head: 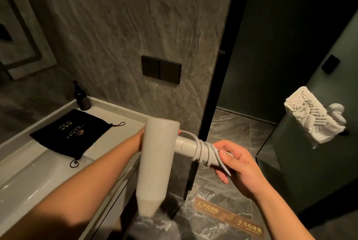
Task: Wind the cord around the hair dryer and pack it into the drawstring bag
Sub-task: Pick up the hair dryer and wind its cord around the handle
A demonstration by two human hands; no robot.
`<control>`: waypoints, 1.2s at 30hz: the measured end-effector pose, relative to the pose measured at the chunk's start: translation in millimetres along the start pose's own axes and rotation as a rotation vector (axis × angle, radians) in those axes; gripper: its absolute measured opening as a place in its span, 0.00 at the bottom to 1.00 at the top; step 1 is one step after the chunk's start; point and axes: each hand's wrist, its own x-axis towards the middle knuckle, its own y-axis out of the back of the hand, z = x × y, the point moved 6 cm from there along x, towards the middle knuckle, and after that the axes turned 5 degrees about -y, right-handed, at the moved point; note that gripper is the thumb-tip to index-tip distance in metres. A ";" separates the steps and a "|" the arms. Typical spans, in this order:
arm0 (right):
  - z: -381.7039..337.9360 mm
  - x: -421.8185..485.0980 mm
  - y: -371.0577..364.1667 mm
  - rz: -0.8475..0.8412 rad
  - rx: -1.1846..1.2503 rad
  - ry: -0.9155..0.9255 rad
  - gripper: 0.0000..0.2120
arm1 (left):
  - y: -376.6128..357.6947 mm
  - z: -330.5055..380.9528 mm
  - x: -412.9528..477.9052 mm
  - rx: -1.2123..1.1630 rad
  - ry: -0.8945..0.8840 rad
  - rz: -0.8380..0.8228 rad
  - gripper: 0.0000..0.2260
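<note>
A white hair dryer (157,160) is held in the air over the counter's right end, its barrel pointing down and its handle sticking out to the right. My left hand (142,133) is almost wholly hidden behind the barrel and grips it there. Several turns of the white cord (203,148) lie around the handle. My right hand (236,164) closes on the handle's end and on the loose cord strand. The black drawstring bag (71,135) with gold print lies flat on the counter to the left, its cords trailing out.
The pale counter (120,135) has a white basin (25,177) at its near left and a dark pump bottle (81,97) at the back. A stone wall with dark switch plates (160,69) stands behind. A white towel (315,117) hangs on the glass door at right.
</note>
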 end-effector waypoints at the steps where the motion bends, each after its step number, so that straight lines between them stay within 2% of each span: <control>1: -1.2 1.8 2.2 0.039 0.045 0.018 0.22 | -8.1 -12.2 2.9 -0.054 -0.005 -0.006 0.28; 6: 1.8 11.9 15.5 0.310 0.209 0.052 0.32 | -46.1 -25.0 -32.7 0.082 -0.203 0.092 0.29; 9: 8.2 16.8 24.8 0.510 0.117 0.049 0.22 | -61.3 -16.0 -52.6 0.164 -0.270 0.110 0.26; 11: 13.4 18.4 29.3 0.621 -0.031 0.021 0.10 | -60.7 -0.1 -62.2 0.255 -0.368 0.136 0.22; 13: 19.2 18.5 32.1 0.690 -0.203 -0.004 0.06 | -49.9 22.7 -71.2 0.412 -0.484 0.191 0.20; 16: 30.5 20.2 32.5 0.661 -0.500 -0.015 0.04 | -25.8 62.2 -80.3 0.689 -0.585 0.232 0.17; 19: 37.7 23.9 25.5 0.516 -0.736 -0.034 0.05 | -5.4 102.1 -81.8 0.978 -0.652 0.250 0.14; 23: 34.0 24.0 7.8 0.266 -0.703 -0.042 0.06 | 15.0 134.9 -64.9 1.118 -0.690 0.251 0.19; 26: 25.4 20.8 0.1 0.087 -0.450 -0.090 0.14 | 27.1 136.1 -49.1 1.093 -0.643 0.221 0.23; 27: 22.4 19.5 1.0 0.047 -0.368 -0.105 0.17 | 29.7 132.0 -45.8 1.021 -0.601 0.181 0.24; 31: 9.4 17.7 7.4 -0.039 -0.079 -0.086 0.18 | 35.3 120.1 -31.7 0.450 -0.501 0.056 0.19; 33: 5.0 19.4 8.6 -0.046 0.030 -0.058 0.17 | 38.0 75.3 -3.4 0.315 -0.414 0.039 0.15; 36: 3.4 23.3 10.8 -0.006 0.202 -0.052 0.20 | 32.7 -4.6 31.4 0.179 -0.172 0.032 0.09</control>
